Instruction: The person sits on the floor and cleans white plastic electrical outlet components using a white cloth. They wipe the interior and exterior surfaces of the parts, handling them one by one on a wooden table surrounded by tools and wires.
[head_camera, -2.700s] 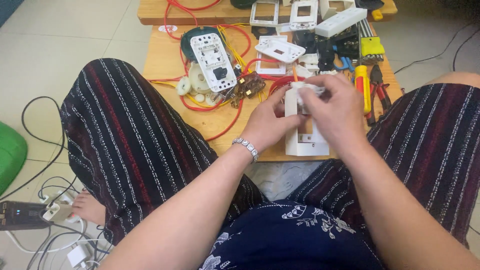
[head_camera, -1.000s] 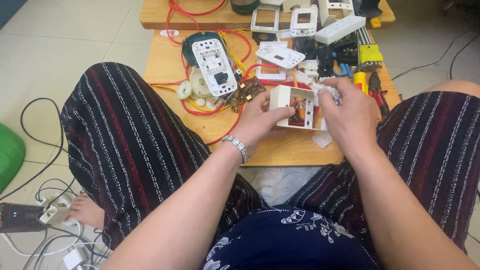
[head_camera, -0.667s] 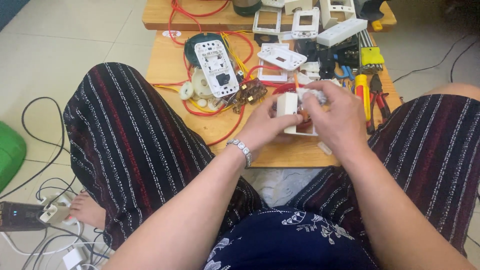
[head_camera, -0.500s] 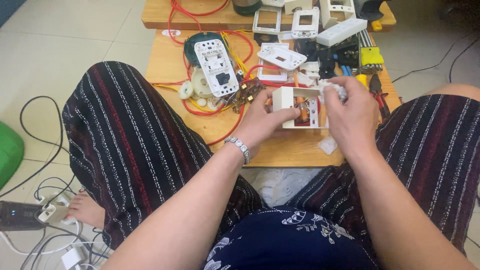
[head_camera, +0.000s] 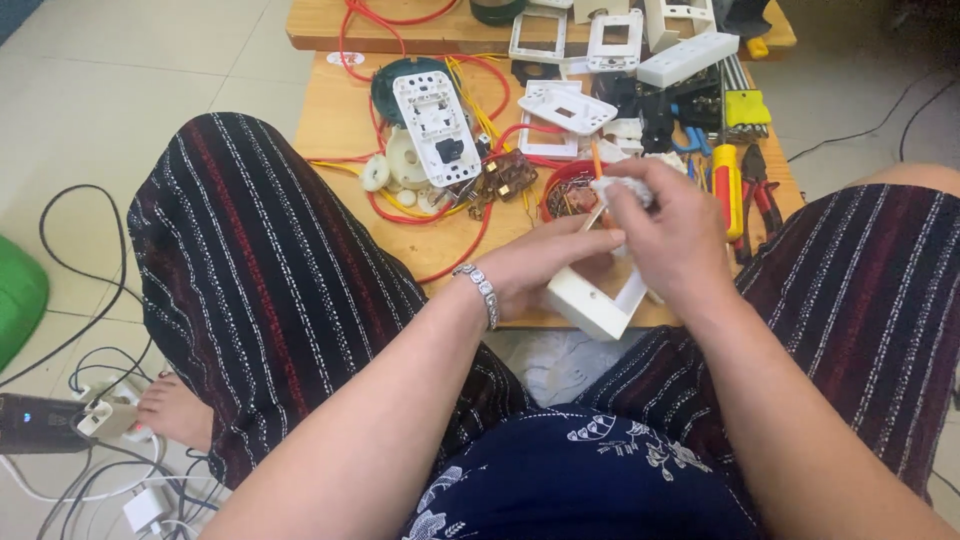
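At the left, a wooden tabletop (head_camera: 330, 110) is being crowded by red wires (head_camera: 470, 235) and a white socket plate (head_camera: 435, 125) lying on a dark round base. The left hand (head_camera: 545, 265) is being kept clenched on the near left side of a white plastic box (head_camera: 595, 295), which is being held just above the tabletop's front edge, tilted, with its open side turned toward the right hand. The box is being judged light, stiff and smooth, so it may be slipping a little under bare fingers; its thin walls are probably brittle if squeezed across the open mouth, and the corners and outer side walls are being judged the safest places for a hold. The right hand (head_camera: 670, 230) is being held over the box, closed on a small whitish piece (head_camera: 620, 190) pinched at the fingertips; what exactly that piece is cannot be told. Further right, a yellow-handled screwdriver (head_camera: 728, 190) and red-handled pliers (head_camera: 762, 195) are lying on the tabletop, untouched, just beside the right hand.
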